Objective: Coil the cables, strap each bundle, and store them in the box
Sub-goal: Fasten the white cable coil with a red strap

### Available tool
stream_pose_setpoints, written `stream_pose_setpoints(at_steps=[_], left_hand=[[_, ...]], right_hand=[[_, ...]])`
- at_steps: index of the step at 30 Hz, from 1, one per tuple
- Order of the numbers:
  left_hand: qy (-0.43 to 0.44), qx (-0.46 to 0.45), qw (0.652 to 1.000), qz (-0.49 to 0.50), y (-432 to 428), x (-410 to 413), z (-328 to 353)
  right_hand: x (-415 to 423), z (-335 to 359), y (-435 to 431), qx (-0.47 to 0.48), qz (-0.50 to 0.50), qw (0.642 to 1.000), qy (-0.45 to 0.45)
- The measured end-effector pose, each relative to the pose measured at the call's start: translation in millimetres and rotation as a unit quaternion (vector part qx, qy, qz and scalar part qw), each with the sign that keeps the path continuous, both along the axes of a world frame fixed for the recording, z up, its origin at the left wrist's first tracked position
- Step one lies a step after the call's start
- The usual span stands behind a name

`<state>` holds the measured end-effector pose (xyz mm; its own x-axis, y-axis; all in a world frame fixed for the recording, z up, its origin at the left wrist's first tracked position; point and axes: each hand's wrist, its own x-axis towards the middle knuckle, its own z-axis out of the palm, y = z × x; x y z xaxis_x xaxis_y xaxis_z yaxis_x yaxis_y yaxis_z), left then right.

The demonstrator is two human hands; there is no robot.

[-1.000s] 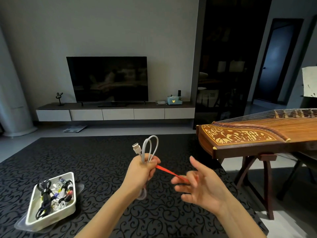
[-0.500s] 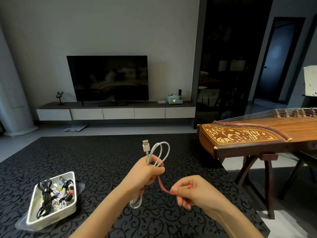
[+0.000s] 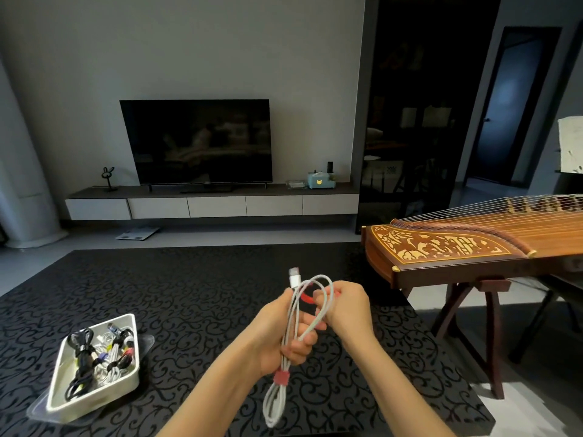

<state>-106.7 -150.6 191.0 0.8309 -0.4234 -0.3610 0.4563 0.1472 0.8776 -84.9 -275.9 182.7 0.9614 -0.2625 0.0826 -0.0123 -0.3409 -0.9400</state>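
Observation:
My left hand [image 3: 280, 332] grips a coiled white cable [image 3: 296, 313] around its middle, above the table. The cable's white plug [image 3: 295, 277] sticks up at the top and its lower loops hang below my hand. One red strap [image 3: 281, 377] is wrapped round the lower part of the bundle. My right hand [image 3: 345, 305] pinches a second red strap [image 3: 307, 298] at the upper loops, close to my left hand. A white box [image 3: 124, 381] at the lower left holds several strapped black and white cables.
Under the hands spreads a black table with a swirl pattern [image 3: 195, 298]. A clear lid [image 3: 38, 411] lies beneath the box. A wooden zither on a stand [image 3: 473, 247] stands close at the right. A television [image 3: 195, 141] and low cabinet are far behind.
The bundle has dropped lower and tilted. My right hand carried the red strap up from the lower right to the upper loops. A red strap now shows wrapped below my left hand.

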Motion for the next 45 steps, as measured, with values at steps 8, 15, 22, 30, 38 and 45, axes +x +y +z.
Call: stream_pose_setpoints(at_steps=[8,15,22,30,38,45], left_hand=[[-0.103,0.098,0.984,0.109,-9,-3,-3],[-0.091,0.084,0.986,0.113,-13,1,-3],[-0.251,0.216,0.898,0.291,-14,14,-17],[-0.329,0.198,0.849,0.363,-15,9,-13],[-0.43,0.356,0.776,0.294,-20,10,-13],[-0.548,0.282,0.766,0.183,-13,11,-22]], right_hand=[[-11,-14,3,0.11,0.001,0.993,-0.044],[-16,-7,6,0.202,0.068,0.976,0.04],[-31,-15,1,0.29,0.083,0.953,0.029],[-69,-21,-6,0.213,0.064,0.968,-0.116],[-79,-15,-11,0.021,0.181,0.97,-0.158],[-62,5,-24,0.157,0.122,0.973,-0.114]])
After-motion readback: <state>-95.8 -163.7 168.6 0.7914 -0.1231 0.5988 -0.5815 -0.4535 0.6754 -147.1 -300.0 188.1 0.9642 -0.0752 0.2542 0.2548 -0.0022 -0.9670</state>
